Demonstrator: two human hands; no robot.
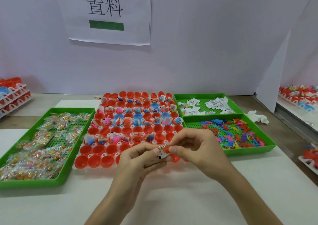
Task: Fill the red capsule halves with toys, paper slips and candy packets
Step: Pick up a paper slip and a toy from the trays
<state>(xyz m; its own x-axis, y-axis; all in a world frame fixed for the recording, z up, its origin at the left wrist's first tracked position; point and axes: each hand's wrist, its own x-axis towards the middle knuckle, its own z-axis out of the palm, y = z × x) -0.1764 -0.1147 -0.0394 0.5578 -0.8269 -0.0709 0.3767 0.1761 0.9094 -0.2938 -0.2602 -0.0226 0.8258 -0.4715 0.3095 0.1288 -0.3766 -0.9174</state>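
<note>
While my left hand and right hand pinched the paper slip, empty red capsule halves lay just left.

Your left hand and right hand covered the capsule tray's front right corner. Your fingers hid most of the small red thing by the paper slip. Its print was too tiny to read.
</note>
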